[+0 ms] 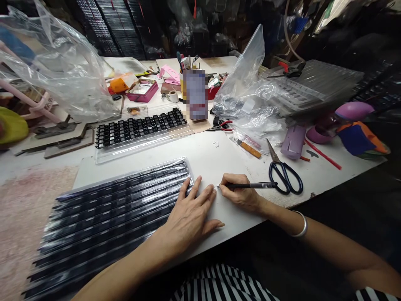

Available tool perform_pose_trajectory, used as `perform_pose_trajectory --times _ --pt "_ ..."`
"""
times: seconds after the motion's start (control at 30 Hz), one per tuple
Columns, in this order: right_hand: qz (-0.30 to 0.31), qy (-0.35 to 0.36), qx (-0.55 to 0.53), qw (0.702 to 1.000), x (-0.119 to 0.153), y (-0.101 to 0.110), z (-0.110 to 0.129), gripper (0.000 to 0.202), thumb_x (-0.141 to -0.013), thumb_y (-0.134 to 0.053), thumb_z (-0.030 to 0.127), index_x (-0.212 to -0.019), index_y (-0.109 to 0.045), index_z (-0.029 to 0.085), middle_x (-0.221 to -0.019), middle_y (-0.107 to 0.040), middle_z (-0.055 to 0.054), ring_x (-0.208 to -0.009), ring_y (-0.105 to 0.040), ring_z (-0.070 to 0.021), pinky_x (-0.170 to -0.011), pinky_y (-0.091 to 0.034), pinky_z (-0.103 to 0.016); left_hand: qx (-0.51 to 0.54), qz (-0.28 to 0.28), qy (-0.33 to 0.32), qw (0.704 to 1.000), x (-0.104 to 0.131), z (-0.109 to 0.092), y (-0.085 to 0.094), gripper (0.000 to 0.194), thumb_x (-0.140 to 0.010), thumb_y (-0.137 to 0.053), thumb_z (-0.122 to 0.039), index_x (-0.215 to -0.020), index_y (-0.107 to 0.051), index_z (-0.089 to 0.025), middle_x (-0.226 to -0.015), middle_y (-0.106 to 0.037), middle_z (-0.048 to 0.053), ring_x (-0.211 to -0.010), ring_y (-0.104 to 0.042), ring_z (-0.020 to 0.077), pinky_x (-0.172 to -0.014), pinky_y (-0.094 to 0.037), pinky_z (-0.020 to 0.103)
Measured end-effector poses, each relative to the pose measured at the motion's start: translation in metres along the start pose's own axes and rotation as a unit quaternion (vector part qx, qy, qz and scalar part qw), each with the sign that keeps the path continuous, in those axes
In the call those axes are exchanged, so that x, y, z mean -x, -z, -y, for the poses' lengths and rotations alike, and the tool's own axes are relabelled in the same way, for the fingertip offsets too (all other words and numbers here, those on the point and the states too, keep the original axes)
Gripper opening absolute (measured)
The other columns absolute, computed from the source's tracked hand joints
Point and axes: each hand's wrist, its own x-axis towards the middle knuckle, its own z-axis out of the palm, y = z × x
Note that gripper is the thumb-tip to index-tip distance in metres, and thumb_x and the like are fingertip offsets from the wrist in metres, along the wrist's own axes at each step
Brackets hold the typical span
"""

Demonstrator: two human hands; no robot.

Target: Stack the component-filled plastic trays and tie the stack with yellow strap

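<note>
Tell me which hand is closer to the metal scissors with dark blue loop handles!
Right. The bare right hand, gripping a slim black pen, is just left of the scissors; the bare left hand is spread farther left.

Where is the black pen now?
In the head view, right of centre, the right hand holds the black pen, its tip near the left hand, its rear end by the scissors.

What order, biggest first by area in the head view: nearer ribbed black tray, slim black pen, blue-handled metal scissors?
Nearer ribbed black tray
Blue-handled metal scissors
Slim black pen, partly hidden by the right hand
</note>
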Motion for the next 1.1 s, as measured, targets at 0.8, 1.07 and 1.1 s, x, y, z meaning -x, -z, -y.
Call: perform_pose_trajectory --times 0.8,1.07,1.1 --pt "-0.001 -0.043 -0.048 0.998 -0.003 0.004 -0.002 0.016 -0.076 -0.050 0.014 -0.062 -0.047 0.018 -0.054 -0.044 0.005 -0.050 -0.038 -0.0084 -0.048 -0.031 -0.022 0.010 -0.004 0.000 1.000 0.000 0.001 0.000 0.067 -0.085 -0.037 -0.063 -0.133 -0.046 -0.016 -0.141 -0.044 0.008 -0.136 -0.022 0.0366 -0.109 -0.011 0.057" --pt "0.007 -0.062 -0.093 0.994 -0.003 0.016 -0.006 0.002 -0.077 -0.055 0.017 -0.079 -0.054 0.018 -0.068 -0.054 0.002 -0.060 -0.048 -0.0109 -0.056 -0.039 -0.023 0.006 -0.005 -0.007 1.000 -0.001 0.000 0.001 0.064 -0.085 -0.039 -0.061 -0.131 -0.047 -0.017 -0.140 -0.045 0.009 -0.135 -0.025 0.0367 -0.109 -0.011 0.059" --pt "0.005 -0.055 -0.081 0.995 -0.001 0.015 -0.006 0.002 -0.077 -0.055 0.017 -0.076 -0.053 0.018 -0.065 -0.052 0.003 -0.057 -0.046 -0.0102 -0.053 -0.038 -0.023 0.005 -0.006 -0.008 1.000 -0.001 0.000 0.000 0.064 -0.085 -0.040 -0.061 -0.131 -0.047 -0.018 -0.139 -0.046 0.010 -0.135 -0.025 0.0362 -0.109 -0.011 0.059"
